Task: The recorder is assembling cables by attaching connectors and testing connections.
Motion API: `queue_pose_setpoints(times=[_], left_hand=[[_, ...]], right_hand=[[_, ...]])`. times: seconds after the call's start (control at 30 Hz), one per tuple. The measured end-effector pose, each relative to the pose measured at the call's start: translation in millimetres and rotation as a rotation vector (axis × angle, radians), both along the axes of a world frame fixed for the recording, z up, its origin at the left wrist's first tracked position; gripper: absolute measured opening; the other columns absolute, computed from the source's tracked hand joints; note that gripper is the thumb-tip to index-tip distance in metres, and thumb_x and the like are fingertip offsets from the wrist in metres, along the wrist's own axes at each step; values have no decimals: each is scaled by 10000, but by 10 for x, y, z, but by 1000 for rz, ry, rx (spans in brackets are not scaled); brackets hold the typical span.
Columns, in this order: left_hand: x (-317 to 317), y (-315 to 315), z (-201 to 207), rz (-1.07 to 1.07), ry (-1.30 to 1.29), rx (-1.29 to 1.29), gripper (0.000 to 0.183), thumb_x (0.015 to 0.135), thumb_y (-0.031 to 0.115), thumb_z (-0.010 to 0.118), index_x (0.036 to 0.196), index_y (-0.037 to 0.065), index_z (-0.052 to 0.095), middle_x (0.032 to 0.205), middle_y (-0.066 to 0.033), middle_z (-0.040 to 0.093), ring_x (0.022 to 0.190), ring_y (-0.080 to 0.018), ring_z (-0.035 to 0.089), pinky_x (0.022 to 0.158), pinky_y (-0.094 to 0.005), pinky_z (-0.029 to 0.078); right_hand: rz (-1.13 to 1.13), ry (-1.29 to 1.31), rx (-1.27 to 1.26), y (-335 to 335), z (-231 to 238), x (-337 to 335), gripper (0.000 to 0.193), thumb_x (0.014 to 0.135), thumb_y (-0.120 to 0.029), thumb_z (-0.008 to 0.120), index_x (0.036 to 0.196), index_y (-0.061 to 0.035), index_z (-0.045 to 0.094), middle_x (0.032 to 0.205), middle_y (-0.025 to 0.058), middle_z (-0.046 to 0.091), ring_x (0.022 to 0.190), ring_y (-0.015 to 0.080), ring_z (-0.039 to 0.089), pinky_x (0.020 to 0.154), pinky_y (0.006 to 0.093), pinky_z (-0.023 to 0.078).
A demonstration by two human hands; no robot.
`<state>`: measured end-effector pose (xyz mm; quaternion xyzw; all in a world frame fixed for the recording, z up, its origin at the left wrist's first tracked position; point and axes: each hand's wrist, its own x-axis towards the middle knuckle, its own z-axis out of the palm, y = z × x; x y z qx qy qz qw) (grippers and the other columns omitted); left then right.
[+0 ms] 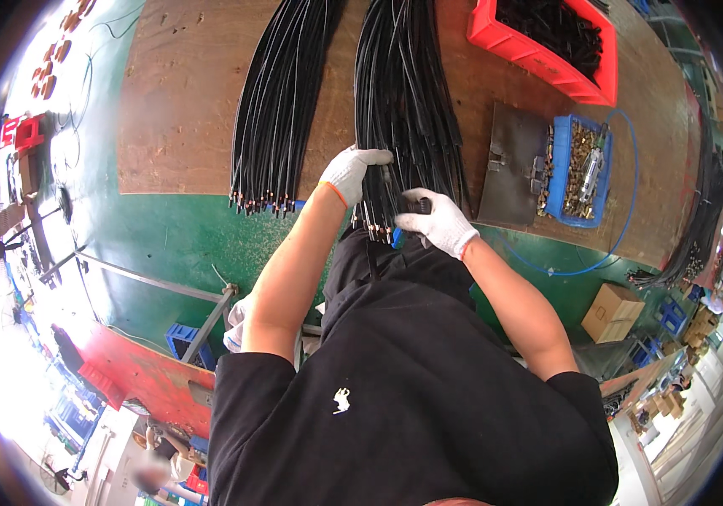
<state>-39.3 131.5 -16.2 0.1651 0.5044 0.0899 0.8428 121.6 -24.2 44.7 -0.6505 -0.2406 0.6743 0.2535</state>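
Note:
A thick bundle of long black cables lies over the near edge of the table, its metal-tipped ends hanging just in front of my body. My left hand, in a white glove with an orange cuff, is closed on some of these cables, a little above their tips. To the right of those ends, my right hand, also gloved in white, curls its fingers around a small black ribbed piece. The glove partly hides that piece. A second black cable bundle rests to the left, its tips at the table edge.
At the right stands a blue bin of brass fittings with a metal air tool on top. A blue hose loops from it past the table edge. A dark metal plate lies beside it. Farther back, a red crate holds black parts.

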Motion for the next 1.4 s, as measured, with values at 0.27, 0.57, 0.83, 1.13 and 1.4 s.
queue_pose_setpoints(times=[0.27,0.57,0.83,1.13,1.4], left_hand=[[-295,126,166,16,12,44,226,1039,279,659,1012,57,695,829,-35,684,658,-154,650,600,-327,579],[-472,281,91,9,-23,15,141,955,138,715,977,1,689,855,-87,696,701,-197,701,639,-371,611],[-308,194,56,-35,-90,-66,156,971,128,684,1043,-8,716,879,-104,738,705,-213,727,652,-361,634],[-208,147,107,-54,-53,-54,142,969,173,691,975,35,726,793,-54,712,618,-162,679,557,-334,596],[-98,6,-55,-11,-49,-15,134,1000,186,652,968,65,699,726,-12,650,566,-130,619,509,-296,533]], right_hand=[[-52,-371,139,901,-419,-14,630,751,-362,847,1275,-36,718,1150,257,754,1108,314,724,993,382,533],[-347,-17,138,1417,-274,133,470,948,-106,656,1404,-27,572,859,125,737,596,139,643,474,307,522],[-209,46,85,860,-42,293,395,974,-300,783,1287,-65,727,747,-15,643,557,55,555,491,239,468],[-225,278,118,406,110,265,423,1004,-199,723,1385,-28,653,1050,71,763,663,55,603,576,233,504],[19,95,63,-107,117,314,617,932,-144,778,1493,-37,546,1053,53,709,717,83,609,595,245,513]])
